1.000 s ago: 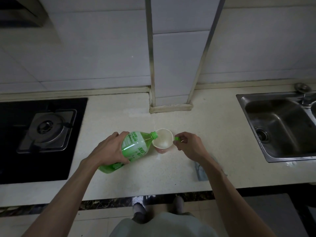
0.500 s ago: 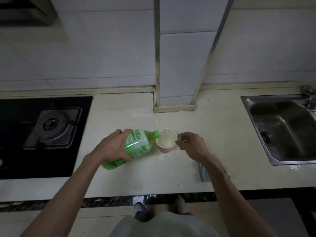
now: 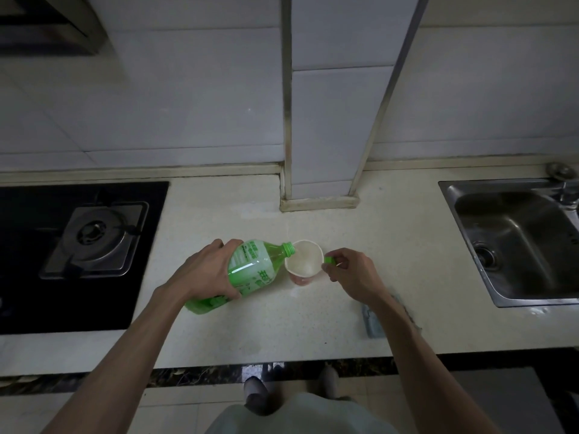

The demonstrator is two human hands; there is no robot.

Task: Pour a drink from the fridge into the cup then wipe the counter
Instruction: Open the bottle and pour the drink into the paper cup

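Observation:
A green plastic bottle (image 3: 250,270) is tipped far over to the right, its open mouth at the left rim of a paper cup (image 3: 304,261) that stands on the pale counter (image 3: 313,324). My left hand (image 3: 206,270) grips the bottle around its middle. My right hand (image 3: 351,274) rests just right of the cup and pinches the small green bottle cap (image 3: 329,260) between thumb and fingers. The cup's inside looks pale; I cannot make out a liquid level. A grey-blue cloth (image 3: 374,321) lies on the counter, partly hidden under my right forearm.
A black gas hob (image 3: 81,245) fills the counter's left end. A steel sink (image 3: 517,242) with a tap (image 3: 564,186) is at the right. A tiled pillar (image 3: 319,189) stands on the counter behind the cup. The counter's front edge is close below my arms.
The view has shifted a little, so everything sits slightly further right and lower. The bottle stays tipped at the cup's rim and both hands keep their grips.

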